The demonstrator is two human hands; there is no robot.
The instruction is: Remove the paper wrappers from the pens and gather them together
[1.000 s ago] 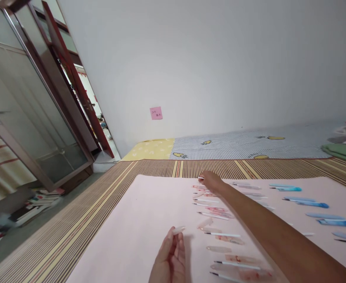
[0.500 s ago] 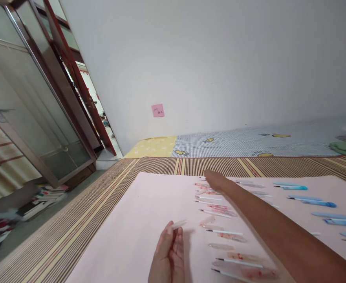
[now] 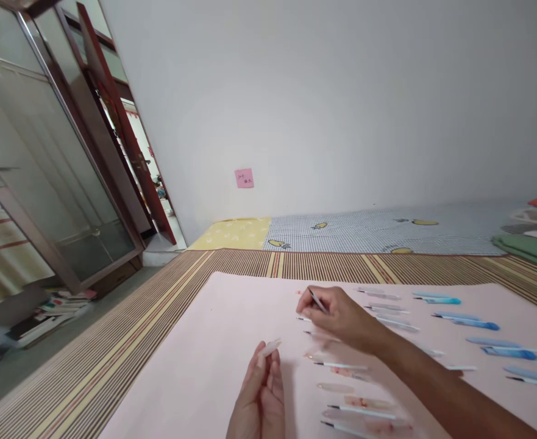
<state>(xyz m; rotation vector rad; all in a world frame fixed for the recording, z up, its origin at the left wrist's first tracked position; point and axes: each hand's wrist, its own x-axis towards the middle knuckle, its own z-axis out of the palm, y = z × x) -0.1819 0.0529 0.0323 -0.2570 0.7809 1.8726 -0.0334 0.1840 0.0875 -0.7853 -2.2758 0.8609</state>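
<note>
My left hand pinches a small, pale translucent pen cap between thumb and fingers, just above the pink sheet. Farther forward and to the right, my right hand grips a thin pen refill with a dark tip; the rest of it is hidden by the fingers. Below and around that hand lie rows of pen parts: white refills such as the refill, clear caps such as the cap, and red-patterned barrels such as the barrel.
Several blue pen parts lie at the right of the sheet. A striped mat lies under it. Behind are patterned cloth, a white wall and a pink note. Folded green cloth sits at the far right.
My right hand has drawn back from the far end of the row and now shows a pen refill in its fingers. My left hand still holds the cap in nearly the same place.
</note>
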